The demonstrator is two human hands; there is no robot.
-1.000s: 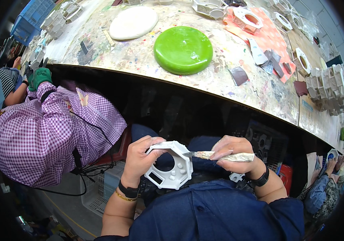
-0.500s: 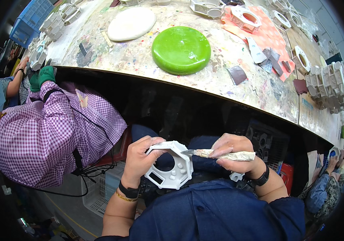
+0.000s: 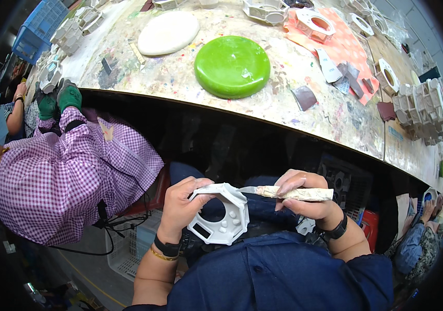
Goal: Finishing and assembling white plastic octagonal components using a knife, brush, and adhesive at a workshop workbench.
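Observation:
Over my lap, my left hand (image 3: 180, 207) grips a white octagonal moulded part (image 3: 220, 215) with a round hole in its middle. My right hand (image 3: 304, 199) holds a small knife (image 3: 283, 193) whose handle is wrapped in pale tape. The blade tip touches the upper rim of the white part. Both hands sit below the near edge of the worktable (image 3: 283, 103).
A green round disc (image 3: 231, 66) and a white oval slab (image 3: 168, 32) lie on the paint-spattered table, with more white moulded parts (image 3: 420, 109) stacked at its right and far edges. A person in a purple checked smock (image 3: 61, 171) with green gloves works at my left.
My hands and the part stay almost still. The person at my left has leaned nearer the table, gloved hands raised toward its edge.

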